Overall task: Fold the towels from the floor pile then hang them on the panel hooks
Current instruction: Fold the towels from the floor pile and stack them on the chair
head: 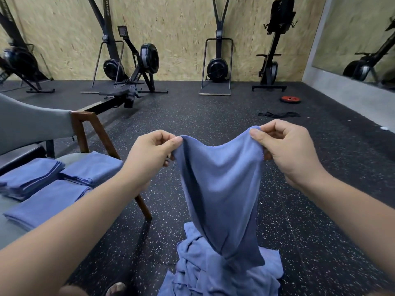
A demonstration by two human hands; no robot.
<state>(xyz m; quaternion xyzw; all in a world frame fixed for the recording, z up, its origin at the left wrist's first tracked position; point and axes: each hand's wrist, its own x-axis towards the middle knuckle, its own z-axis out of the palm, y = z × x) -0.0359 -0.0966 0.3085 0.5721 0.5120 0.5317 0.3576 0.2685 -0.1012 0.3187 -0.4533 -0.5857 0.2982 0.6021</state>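
A blue towel (222,184) hangs in front of me, held up by its top edge. My left hand (149,152) pinches its left corner and my right hand (286,148) pinches its right corner, with the edge sagging between them. The towel's lower end reaches down to a crumpled pile of blue towels (215,272) on the floor. Three folded blue towels (53,189) lie on the seat of a grey chair (32,122) at my left. No panel hooks are in view.
The chair's wooden leg (141,204) angles out close to my left arm. Rowing and ski machines (136,67) line the chipboard wall at the back. A red weight plate (291,99) and a black band (277,114) lie on the speckled rubber floor at the right.
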